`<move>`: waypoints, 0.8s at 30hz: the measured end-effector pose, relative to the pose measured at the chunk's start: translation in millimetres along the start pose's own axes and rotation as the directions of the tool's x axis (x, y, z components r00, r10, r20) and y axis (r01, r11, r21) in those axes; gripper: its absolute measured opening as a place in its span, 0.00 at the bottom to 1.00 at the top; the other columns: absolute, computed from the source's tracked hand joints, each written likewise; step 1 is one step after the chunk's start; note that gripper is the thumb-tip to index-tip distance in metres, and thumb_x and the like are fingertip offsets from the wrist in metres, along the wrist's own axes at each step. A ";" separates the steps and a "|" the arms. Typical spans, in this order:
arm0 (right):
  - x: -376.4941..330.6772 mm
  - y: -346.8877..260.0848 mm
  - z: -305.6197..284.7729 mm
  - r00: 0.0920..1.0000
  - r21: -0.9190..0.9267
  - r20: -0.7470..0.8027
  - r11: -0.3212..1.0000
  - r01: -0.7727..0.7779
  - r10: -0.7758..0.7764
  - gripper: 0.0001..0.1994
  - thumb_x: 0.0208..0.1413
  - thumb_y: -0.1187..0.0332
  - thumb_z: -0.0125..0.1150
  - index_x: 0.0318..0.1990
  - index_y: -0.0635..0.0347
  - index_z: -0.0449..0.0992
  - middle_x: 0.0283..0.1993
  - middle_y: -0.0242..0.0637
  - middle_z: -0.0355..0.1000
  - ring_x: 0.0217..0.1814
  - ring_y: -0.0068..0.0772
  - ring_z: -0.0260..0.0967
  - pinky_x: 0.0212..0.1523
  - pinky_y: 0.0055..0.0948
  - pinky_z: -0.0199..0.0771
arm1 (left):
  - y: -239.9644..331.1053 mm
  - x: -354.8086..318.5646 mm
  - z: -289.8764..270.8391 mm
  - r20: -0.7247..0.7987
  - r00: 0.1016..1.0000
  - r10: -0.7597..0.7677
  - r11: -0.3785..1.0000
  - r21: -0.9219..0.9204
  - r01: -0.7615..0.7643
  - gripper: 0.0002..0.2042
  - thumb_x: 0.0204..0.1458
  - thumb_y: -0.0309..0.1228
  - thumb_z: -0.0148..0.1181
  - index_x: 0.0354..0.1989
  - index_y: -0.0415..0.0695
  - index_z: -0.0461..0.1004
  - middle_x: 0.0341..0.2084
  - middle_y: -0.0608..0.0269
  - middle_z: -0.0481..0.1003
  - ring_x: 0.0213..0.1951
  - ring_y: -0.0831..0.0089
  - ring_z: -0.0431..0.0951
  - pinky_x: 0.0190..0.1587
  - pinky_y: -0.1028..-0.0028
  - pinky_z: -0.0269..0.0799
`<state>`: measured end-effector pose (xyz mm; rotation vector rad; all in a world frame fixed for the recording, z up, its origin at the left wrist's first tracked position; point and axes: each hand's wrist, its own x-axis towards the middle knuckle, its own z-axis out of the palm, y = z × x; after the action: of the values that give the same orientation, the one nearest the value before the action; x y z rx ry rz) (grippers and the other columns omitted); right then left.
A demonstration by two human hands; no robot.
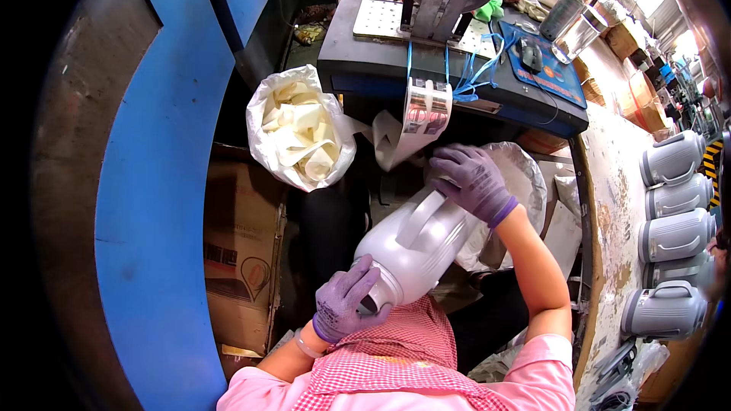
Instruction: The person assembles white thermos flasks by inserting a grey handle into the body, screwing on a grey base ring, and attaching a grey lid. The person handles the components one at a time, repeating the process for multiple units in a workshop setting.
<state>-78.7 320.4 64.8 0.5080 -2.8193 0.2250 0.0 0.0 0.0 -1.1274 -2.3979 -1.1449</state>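
A pale lilac-grey vacuum jug (415,240) lies tilted across my lap, its handle facing up and its mouth towards my left. My left hand (348,303), in a purple glove, grips the rim and neck of the jug. At the jug's far end my right hand (474,180), gloved the same way, curls over the base; its fingertips are partly hidden. Just beyond that hand, a strip of printed labels (428,106) hangs on blue strings from the table edge, its pale backing trailing left.
A white bag (263,133) of discarded backing strips stands to the left, above a cardboard box (240,236). Another white bag (525,171) is behind my right hand. The dark table (365,68) carries a metal fixture (445,0) and a mouse (531,55). Several grey jugs (674,236) line the right.
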 end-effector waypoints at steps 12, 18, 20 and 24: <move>123.0 52.1 -6.8 0.969 0.332 -0.057 0.920 -0.209 0.241 0.11 0.52 0.62 0.69 0.41 0.55 0.83 0.41 0.42 0.76 0.46 0.43 0.75 0.48 0.37 0.75 | -19.2 -49.4 25.9 0.300 0.954 0.013 1.000 -0.009 -0.011 0.36 0.38 0.44 0.72 0.62 0.57 0.70 0.62 0.49 0.67 0.33 0.59 0.75 0.31 0.66 0.77; 39.9 -14.6 -29.1 0.912 0.089 -0.407 0.992 0.088 -0.045 0.07 0.47 0.70 0.69 0.35 0.51 0.81 0.43 0.35 0.76 0.47 0.42 0.74 0.47 0.38 0.74 | -16.8 -70.0 38.7 0.311 0.949 0.049 0.998 -0.040 -0.038 0.39 0.35 0.41 0.75 0.61 0.58 0.69 0.63 0.49 0.64 0.35 0.57 0.75 0.32 0.63 0.75; -15.8 -28.5 -31.8 0.850 0.375 -0.453 0.923 -0.090 0.267 0.05 0.50 0.73 0.69 0.35 0.54 0.80 0.42 0.35 0.76 0.42 0.34 0.73 0.41 0.30 0.73 | -20.5 -74.7 43.5 0.269 0.962 0.047 0.998 -0.049 -0.035 0.36 0.36 0.42 0.74 0.60 0.59 0.71 0.62 0.52 0.67 0.33 0.59 0.74 0.32 0.65 0.75; -126.6 -8.4 -3.2 0.358 0.924 -0.033 0.165 -0.346 0.933 0.05 0.62 0.68 0.64 0.40 0.60 0.78 0.32 0.23 0.72 0.29 0.11 0.64 0.31 0.15 0.64 | -39.4 -112.6 71.6 0.241 0.969 0.048 0.999 0.009 -0.052 0.34 0.34 0.41 0.75 0.56 0.55 0.73 0.58 0.49 0.69 0.34 0.57 0.74 0.33 0.63 0.75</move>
<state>39.4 353.7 32.4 -0.7849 -1.7929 1.6249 52.9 -22.5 -126.7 -1.3859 -2.5330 -1.0236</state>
